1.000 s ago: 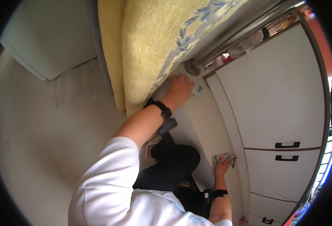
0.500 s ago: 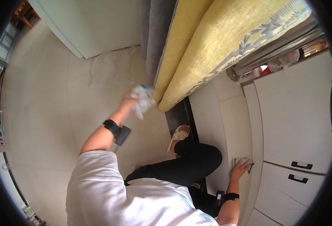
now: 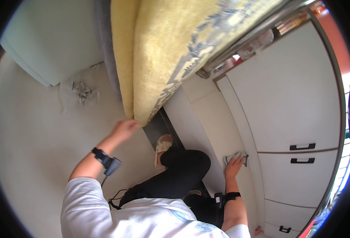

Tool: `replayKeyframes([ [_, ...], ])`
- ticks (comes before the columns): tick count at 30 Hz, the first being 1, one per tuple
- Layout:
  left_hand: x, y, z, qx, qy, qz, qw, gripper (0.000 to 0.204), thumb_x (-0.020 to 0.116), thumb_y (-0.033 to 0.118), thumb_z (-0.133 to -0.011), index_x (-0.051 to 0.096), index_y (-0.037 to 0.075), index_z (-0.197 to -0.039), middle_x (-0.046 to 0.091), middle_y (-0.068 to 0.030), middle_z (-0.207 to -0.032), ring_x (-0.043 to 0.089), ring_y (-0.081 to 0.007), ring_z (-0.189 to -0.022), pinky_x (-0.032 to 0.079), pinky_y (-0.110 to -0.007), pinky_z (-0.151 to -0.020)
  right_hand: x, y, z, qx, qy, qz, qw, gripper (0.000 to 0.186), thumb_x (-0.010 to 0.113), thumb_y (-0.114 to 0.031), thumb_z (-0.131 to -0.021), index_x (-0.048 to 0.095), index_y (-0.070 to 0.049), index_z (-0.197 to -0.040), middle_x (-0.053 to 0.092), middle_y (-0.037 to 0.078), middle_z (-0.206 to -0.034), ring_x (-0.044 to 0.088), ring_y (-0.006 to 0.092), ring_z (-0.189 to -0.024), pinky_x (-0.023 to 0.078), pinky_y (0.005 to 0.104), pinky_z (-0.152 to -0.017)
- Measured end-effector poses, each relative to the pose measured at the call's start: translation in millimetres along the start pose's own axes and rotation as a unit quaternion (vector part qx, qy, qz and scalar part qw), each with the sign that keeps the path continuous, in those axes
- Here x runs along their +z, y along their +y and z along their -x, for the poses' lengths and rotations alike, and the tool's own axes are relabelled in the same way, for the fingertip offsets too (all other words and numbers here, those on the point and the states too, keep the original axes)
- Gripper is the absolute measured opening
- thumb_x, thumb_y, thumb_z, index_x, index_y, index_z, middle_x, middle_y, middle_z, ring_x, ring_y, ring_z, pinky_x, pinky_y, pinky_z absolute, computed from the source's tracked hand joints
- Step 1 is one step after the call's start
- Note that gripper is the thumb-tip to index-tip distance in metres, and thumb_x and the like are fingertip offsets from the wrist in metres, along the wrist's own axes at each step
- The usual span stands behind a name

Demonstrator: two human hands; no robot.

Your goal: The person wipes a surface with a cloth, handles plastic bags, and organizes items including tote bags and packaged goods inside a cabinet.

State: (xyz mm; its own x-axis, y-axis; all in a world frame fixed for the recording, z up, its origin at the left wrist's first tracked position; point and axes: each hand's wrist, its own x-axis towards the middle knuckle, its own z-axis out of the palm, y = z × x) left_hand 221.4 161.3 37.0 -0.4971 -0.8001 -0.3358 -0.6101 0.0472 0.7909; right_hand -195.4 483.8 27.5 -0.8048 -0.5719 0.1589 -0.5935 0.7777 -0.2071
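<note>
My left hand (image 3: 125, 127) is at the bottom edge of the yellow curtain (image 3: 159, 47), smeared by motion, so I cannot tell whether it touches it. My right hand (image 3: 233, 166) presses on a greyish cloth (image 3: 230, 158), fingers over it, on the pale ledge (image 3: 210, 119) beside the white cabinet. A crumpled white wad (image 3: 82, 92) lies on a clear plastic sheet (image 3: 65, 105) on the floor. My bent leg in black, with a patterned slipper (image 3: 163, 147), is below the curtain.
A pale panel (image 3: 52, 35) stands at upper left beside a grey curtain (image 3: 105, 59). White cabinet doors (image 3: 286, 99) with black handles line the right side. A metal rail and small items (image 3: 258, 43) sit behind the curtain along the cabinet top.
My left hand went from the ledge behind the curtain out leftward with a white crumpled cloth, which now appears on the plastic sheet; the hand is now back by the curtain. My right hand stays on its cloth.
</note>
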Motion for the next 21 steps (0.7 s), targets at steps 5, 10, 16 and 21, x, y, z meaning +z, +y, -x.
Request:
replayKeyframes([
  [5,77.3,96.4,-37.3,0.381,0.078,0.018,0.921,0.03,0.06,0.016,-0.083,0.057,0.005,-0.111,0.055,-0.0138,-0.117,0.05,-0.0303,-0.112,0.041,-0.039,-0.094,2.4,-38.0,-18.8,-0.003,-0.04,-0.05,0.998,0.047,0.039,-0.019,-0.093,0.032,0.003,-0.134,0.026,0.031,-0.138,0.023,0.0414,-0.13,0.019,0.0431,-0.108],
  [10,105.5,164.5,-98.4,0.449,0.121,-0.08,0.882,0.043,0.058,0.019,-0.084,0.048,0.002,-0.122,0.042,-0.0163,-0.132,0.033,-0.0307,-0.128,0.023,-0.044,-0.108,9.0,-104.0,-53.2,-0.124,-0.017,-0.237,0.963,0.044,0.04,-0.016,-0.092,0.037,0.001,-0.132,0.031,0.024,-0.139,0.025,0.0389,-0.131,0.018,0.0424,-0.108],
  [16,99.0,132.8,-119.6,0.399,0.123,-0.171,0.892,0.048,0.054,0.023,-0.085,0.044,0.001,-0.126,0.039,-0.0172,-0.136,0.031,-0.0301,-0.13,0.022,-0.043,-0.108,25.0,-246.8,-75.2,-0.408,-0.09,-0.097,0.903,0.047,0.044,-0.025,-0.092,0.037,-0.006,-0.134,0.034,0.021,-0.138,0.03,0.039,-0.128,0.025,0.0471,-0.104],
  [21,114.6,146.9,-106.6,0.374,0.101,-0.225,0.894,0.048,0.05,0.022,-0.086,0.043,-0.002,-0.127,0.039,-0.0185,-0.135,0.031,-0.0285,-0.13,0.019,-0.042,-0.109,31.2,-225.9,-100.9,-0.334,-0.059,-0.098,0.936,0.05,0.045,-0.029,-0.091,0.036,-0.007,-0.134,0.033,0.02,-0.139,0.031,0.0376,-0.128,0.026,0.0471,-0.104],
])
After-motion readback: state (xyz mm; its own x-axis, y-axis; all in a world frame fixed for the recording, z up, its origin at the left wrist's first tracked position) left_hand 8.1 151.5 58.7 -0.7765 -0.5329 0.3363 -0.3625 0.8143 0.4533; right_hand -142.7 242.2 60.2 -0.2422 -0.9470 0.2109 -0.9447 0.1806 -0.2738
